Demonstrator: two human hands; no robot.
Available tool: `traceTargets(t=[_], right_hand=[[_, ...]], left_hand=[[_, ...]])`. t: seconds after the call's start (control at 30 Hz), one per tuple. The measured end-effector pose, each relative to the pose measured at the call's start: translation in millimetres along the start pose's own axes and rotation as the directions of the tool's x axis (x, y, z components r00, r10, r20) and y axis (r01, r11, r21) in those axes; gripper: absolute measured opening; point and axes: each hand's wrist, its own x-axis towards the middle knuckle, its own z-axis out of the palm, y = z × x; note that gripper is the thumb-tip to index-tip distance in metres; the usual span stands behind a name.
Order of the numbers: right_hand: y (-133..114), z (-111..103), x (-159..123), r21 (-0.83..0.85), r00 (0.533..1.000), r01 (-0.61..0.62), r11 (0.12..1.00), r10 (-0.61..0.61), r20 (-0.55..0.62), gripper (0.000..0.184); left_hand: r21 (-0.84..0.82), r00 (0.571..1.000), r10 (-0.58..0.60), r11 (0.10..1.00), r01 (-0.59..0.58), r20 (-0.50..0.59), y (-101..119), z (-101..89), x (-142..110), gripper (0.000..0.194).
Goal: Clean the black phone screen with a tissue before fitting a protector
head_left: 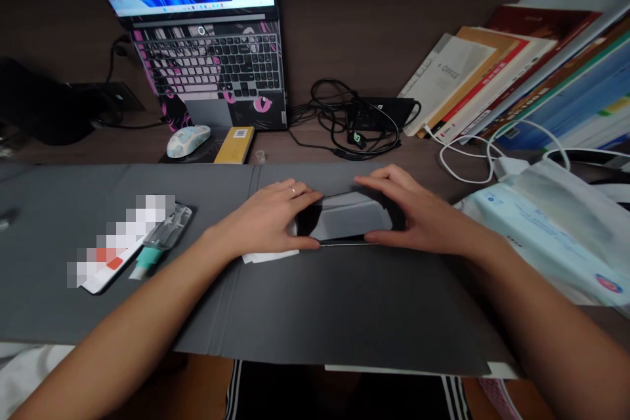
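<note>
A black smartphone (pixel 349 218) lies screen up, lengthwise, on the grey desk mat (pixel 344 305), its glossy glass reflecting light. My left hand (pixel 268 220), with a ring on one finger, grips the phone's left end between thumb and fingers. At the opposite end my right hand (pixel 420 213) holds it the same way, thumb at the near edge and fingers at the far edge. Partly under my left hand sticks out a piece of white tissue or cloth (pixel 268 256). Left of my left forearm are a small clear bottle with a teal collar (pixel 150 256) and a long white, partly pixelated item (pixel 105 269).
Behind the mat stands an open laptop (pixel 211 65), with a white mouse (pixel 188 141) and a yellow box (pixel 235 144) before it. Black cables (pixel 344 121) tangle at centre back. Books (pixel 497 79) lean at right, above a light-blue tissue pack (pixel 531 223) and a white cable (pixel 465 177).
</note>
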Motion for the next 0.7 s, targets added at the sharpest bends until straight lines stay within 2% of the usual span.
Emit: traceTargets(t=[0.07, 0.17, 0.23, 0.27, 0.3, 0.37, 0.43, 0.5, 0.57, 0.6, 0.67, 0.7], right_hand=[[-1.9, 0.3, 0.3, 0.007, 0.995, 0.032, 0.999, -0.031, -0.097, 0.083], [-2.3, 2.7, 1.0, 0.12, 0.969, 0.08, 0.99, -0.049, -0.241, 0.104], [-2.2, 6.2, 1.3, 0.277, 0.953, 0.114, 0.954, -0.026, -0.302, 0.113], [-2.8, 8.6, 1.5, 0.361, 0.951, 0.127, 0.924, -0.01, -0.308, 0.114], [-4.0, 11.6, 1.7, 0.441, 0.954, 0.132, 0.888, 0.006, -0.299, 0.111], [-9.5, 18.8, 2.6, 0.587, 0.97, 0.122, 0.8, 0.028, -0.241, 0.099], [-18.7, 26.3, 4.0, 0.738, 0.988, 0.088, 0.669, 0.034, -0.149, 0.081], [-30.0, 31.2, 5.4, 0.873, 1.0, 0.008, 0.489, 0.02, -0.021, 0.073], [-40.5, 31.7, 5.5, 0.944, 0.994, -0.088, 0.317, -0.038, 0.105, 0.073], [-44.6, 30.3, 4.9, 0.959, 0.987, -0.116, 0.258, -0.077, 0.14, 0.071], [-49.6, 25.3, 2.7, 0.964, 0.972, -0.133, 0.23, -0.16, 0.172, 0.065], [-50.7, 22.6, 1.5, 0.958, 0.965, -0.132, 0.256, -0.188, 0.183, 0.069]], left_hand=[[-0.025, 0.999, 0.003, 1.0, -0.004, -0.046, 1.3, 0.1, 0.0, 0.068], [-0.127, 0.988, -0.016, 0.992, -0.004, -0.154, 4.2, -1.4, -0.3, 0.066], [-0.307, 0.973, -0.059, 0.951, -0.013, -0.222, 7.6, -1.4, -0.2, 0.064], [-0.446, 0.969, -0.087, 0.895, -0.026, -0.231, 10.0, -0.5, 0.1, 0.062], [-0.602, 0.971, -0.107, 0.797, -0.045, -0.213, 12.7, 1.2, 0.6, 0.061], [-0.865, 0.989, -0.082, 0.497, -0.066, -0.122, 19.0, 6.7, 2.0, 0.06], [-0.982, 0.999, 0.043, 0.185, -0.034, -0.027, 25.5, 13.8, 3.7, 0.063], [-0.999, 0.982, 0.187, -0.031, 0.034, 0.028, 31.3, 20.3, 5.1, 0.068], [-0.976, 0.952, 0.3, -0.178, 0.125, 0.067, 35.3, 24.1, 5.7, 0.076], [-0.96, 0.938, 0.337, -0.229, 0.164, 0.08, 36.3, 24.8, 5.7, 0.082], [-0.943, 0.91, 0.397, -0.242, 0.229, 0.119, 36.1, 24.3, 4.8, 0.094], [-0.949, 0.892, 0.429, -0.195, 0.247, 0.144, 34.9, 24.0, 3.9, 0.099]])
